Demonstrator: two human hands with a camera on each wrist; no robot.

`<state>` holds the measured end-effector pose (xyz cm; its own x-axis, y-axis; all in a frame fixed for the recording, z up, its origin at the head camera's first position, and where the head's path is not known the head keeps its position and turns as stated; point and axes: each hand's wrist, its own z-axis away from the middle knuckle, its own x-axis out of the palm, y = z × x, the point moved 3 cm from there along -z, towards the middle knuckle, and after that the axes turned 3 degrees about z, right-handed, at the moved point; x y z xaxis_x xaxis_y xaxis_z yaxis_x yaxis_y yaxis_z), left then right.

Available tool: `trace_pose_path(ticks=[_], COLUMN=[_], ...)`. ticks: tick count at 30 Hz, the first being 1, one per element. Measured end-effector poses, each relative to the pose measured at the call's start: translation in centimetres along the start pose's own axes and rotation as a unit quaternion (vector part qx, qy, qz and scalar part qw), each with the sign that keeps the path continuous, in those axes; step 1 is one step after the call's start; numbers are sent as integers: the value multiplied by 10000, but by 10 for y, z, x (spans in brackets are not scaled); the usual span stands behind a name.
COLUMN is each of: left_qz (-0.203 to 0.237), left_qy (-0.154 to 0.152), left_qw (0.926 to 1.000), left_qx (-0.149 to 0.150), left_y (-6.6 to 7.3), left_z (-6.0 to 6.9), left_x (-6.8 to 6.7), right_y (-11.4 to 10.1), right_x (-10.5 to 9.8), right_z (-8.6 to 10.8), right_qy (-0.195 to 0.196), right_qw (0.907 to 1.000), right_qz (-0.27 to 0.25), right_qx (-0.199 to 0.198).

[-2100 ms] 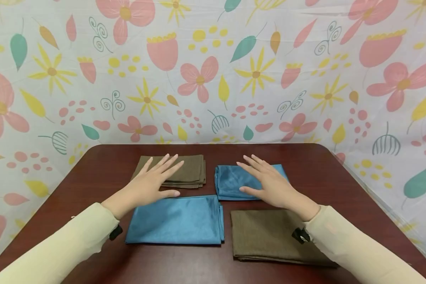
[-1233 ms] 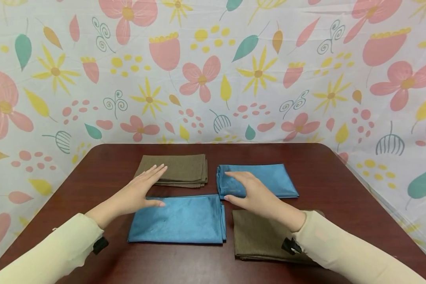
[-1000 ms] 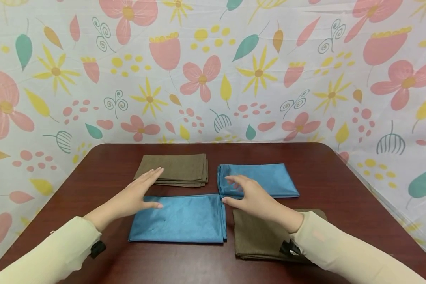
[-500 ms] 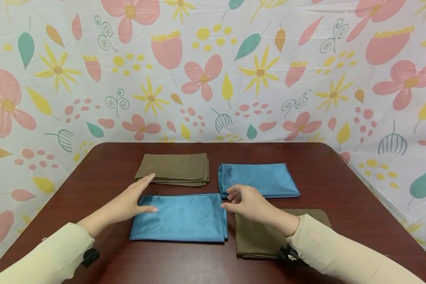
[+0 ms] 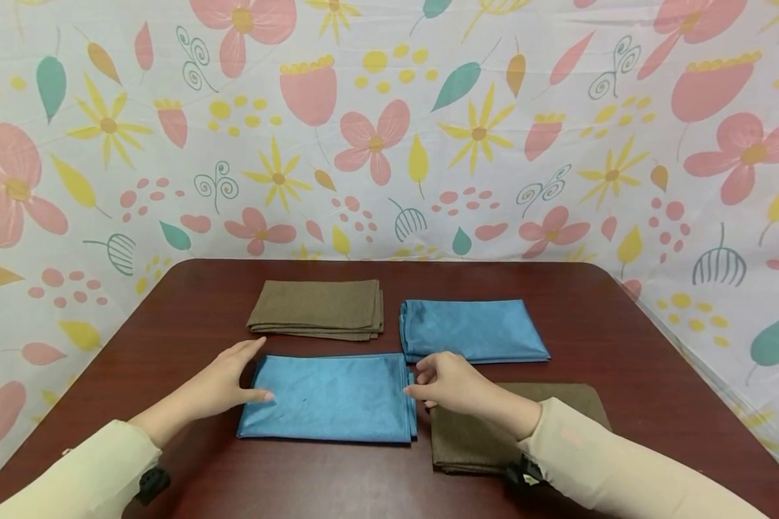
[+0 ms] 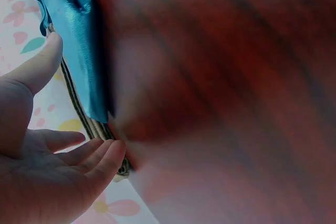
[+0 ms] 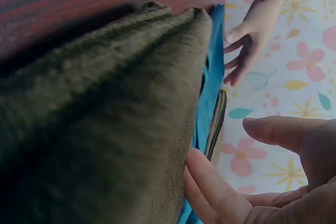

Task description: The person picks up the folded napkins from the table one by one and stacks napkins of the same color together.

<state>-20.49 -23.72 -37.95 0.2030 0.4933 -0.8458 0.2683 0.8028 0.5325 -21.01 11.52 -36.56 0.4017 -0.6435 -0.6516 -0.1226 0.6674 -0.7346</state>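
Has the near blue cloth (image 5: 337, 400) lying folded flat on the reddish-brown surface (image 5: 324, 479). Spreads the left hand (image 5: 223, 386) at the cloth's left end, with fingers extended and thumb well apart, pointing over that end. Poises the right hand (image 5: 454, 386) just beside the layered right end, with fingers loosely bent and thumb separate from them; cannot tell whether touching the cloth. Wears pale sleeves (image 5: 104, 461), with a black device (image 5: 153, 484) near each wrist. Has a near brown cloth (image 5: 467, 441) folded below the right arm, partly hidden by it. Has a far brown cloth (image 5: 314, 306) behind the near blue one, folded in layers, and a far blue cloth (image 5: 474, 328) to the right of that, near the near blue cloth's back corner. Faces a floral backdrop (image 5: 389, 86)
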Motion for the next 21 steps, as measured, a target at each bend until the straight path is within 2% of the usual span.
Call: trace_pose_path(ticks=[4, 7, 13, 17, 21], left_qz=[-32, 11, -56, 32, 453], left_qy=[22, 99, 306, 340, 447], left_qw=[9998, 9995, 9979, 9958, 9905], left_qx=[-177, -310, -561, -855, -1219], left_y=[-5, -7, -7, -6, -5], left_z=[2, 3, 3, 2, 2], left_x=[1, 0, -1, 1, 4], right_y=[2, 2, 2, 1, 0], right_x=[4, 7, 13, 19, 23], right_z=[0, 0, -3, -7, -10], right_qy=[-11, -33, -15, 73, 213], right_qw=[9998, 9978, 9864, 9832, 9840], right_qz=[-189, -605, -1542, -1681, -1530], right_qx=[107, 263, 567, 714, 891])
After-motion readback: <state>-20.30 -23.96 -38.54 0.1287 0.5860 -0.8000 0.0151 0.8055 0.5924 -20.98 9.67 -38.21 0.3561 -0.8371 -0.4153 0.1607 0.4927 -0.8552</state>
